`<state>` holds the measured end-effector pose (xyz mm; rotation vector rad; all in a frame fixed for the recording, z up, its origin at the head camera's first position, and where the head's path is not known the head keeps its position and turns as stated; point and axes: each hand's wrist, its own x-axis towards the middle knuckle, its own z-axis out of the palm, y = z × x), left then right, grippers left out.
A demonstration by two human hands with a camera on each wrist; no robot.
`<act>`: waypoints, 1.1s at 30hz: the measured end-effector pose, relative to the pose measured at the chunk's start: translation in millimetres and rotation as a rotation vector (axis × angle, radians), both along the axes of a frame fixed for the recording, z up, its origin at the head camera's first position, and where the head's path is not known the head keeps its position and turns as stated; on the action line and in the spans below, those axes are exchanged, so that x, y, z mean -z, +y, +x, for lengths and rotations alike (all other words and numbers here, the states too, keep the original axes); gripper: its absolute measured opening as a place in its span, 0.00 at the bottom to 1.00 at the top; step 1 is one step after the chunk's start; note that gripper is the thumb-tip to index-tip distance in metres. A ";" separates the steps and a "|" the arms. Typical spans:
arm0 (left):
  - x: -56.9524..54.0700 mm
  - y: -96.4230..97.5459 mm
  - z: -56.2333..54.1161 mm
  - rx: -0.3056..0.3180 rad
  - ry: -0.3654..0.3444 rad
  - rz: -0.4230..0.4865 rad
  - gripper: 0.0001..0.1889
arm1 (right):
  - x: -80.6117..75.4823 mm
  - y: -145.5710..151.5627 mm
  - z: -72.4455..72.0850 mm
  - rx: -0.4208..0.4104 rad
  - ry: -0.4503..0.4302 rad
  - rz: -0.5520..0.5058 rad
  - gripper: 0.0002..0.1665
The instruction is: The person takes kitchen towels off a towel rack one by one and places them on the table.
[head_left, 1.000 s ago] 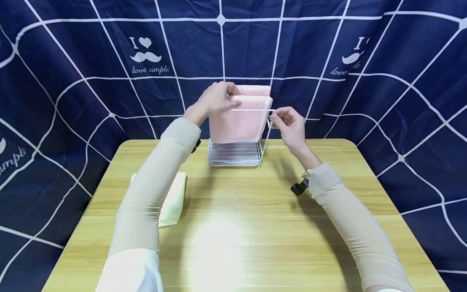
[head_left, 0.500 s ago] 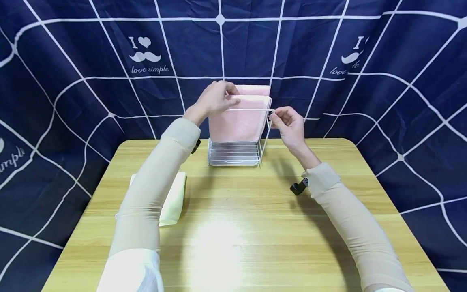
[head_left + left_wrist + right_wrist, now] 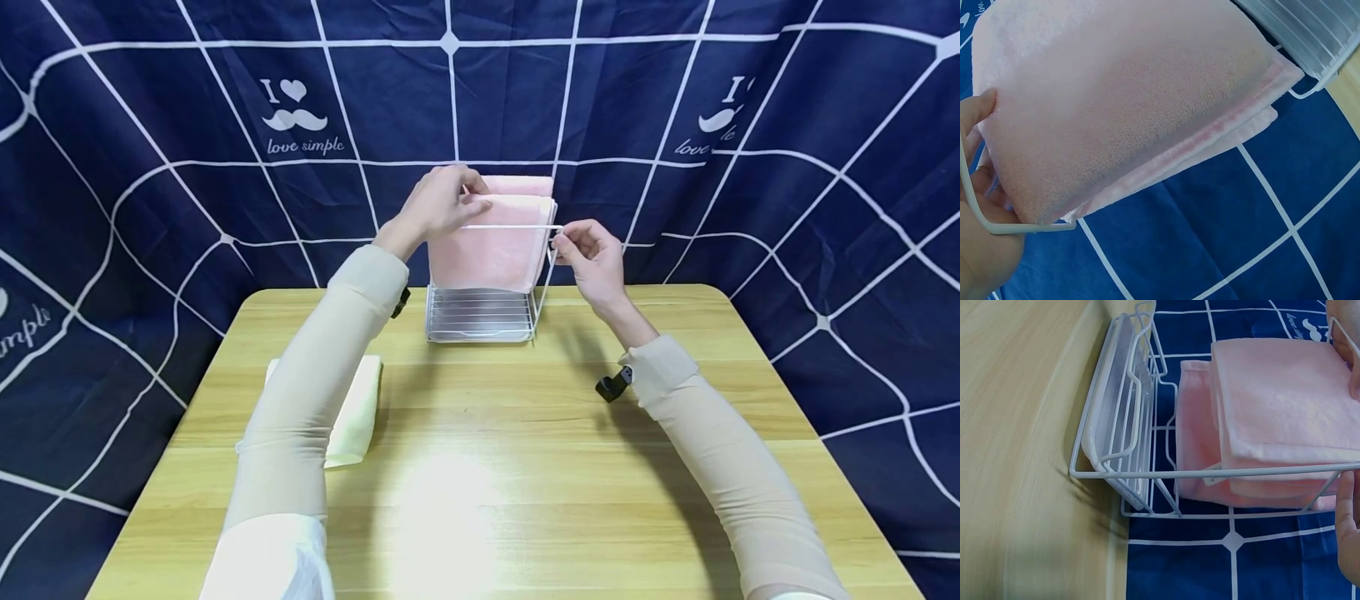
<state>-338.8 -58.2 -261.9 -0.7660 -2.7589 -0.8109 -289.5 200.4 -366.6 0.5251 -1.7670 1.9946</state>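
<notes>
A folded pink towel point(image 3: 487, 260) hangs upright in a white wire rack point(image 3: 546, 293) at the back of the table. With thumb and fingers, my left hand point(image 3: 437, 202) pinches the towel's upper left edge, reaching over the rack's top bar. My right hand point(image 3: 597, 260) pinches the top right corner of the rack's frame. The right wrist view shows the towel's stacked layers point(image 3: 1291, 400) between the wire sides, with the thumb and fingers of the right hand point(image 3: 1349, 528) at the frame. In the left wrist view, the towel's lower corner point(image 3: 1272, 69) hangs over the blue backdrop.
A pale tray point(image 3: 480, 321) lies in the bottom of the rack. On the left of the wooden table point(image 3: 540, 467) lies a folded light-yellow towel point(image 3: 356, 421), partly behind the left sleeve. A blue, white-lined cloth point(image 3: 510, 92) closes off the back and sides.
The pink towel's lower edge sits very slightly higher above the rack's tray. Both hands keep their holds, and the rack stays in place.
</notes>
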 end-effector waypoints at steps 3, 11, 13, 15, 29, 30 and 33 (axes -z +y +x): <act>0.6 -0.9 0.0 0.005 0.021 0.013 0.09 | 0.0 -0.5 -0.2 -0.001 0.000 -0.002 0.14; -1.0 -3.9 1.4 0.026 0.087 0.043 0.10 | -0.5 -1.0 0.3 -0.013 -0.010 -0.004 0.14; -2.1 -4.5 1.9 0.026 0.091 0.049 0.11 | -0.8 -0.8 0.3 -0.019 -0.011 -0.006 0.16; -3.7 -5.4 2.8 0.025 0.090 0.053 0.11 | -1.2 -0.4 0.4 -0.024 -0.011 -0.009 0.17; -15.4 -13.2 16.1 0.049 0.123 0.128 0.11 | -1.9 -0.8 1.0 0.001 -0.007 0.012 0.19; -15.7 -13.9 16.7 0.053 0.125 0.132 0.11 | -1.9 -0.7 1.0 0.002 -0.007 0.014 0.19; -16.6 -15.5 17.8 0.071 0.129 0.144 0.10 | -1.5 0.1 0.7 0.003 -0.008 0.020 0.19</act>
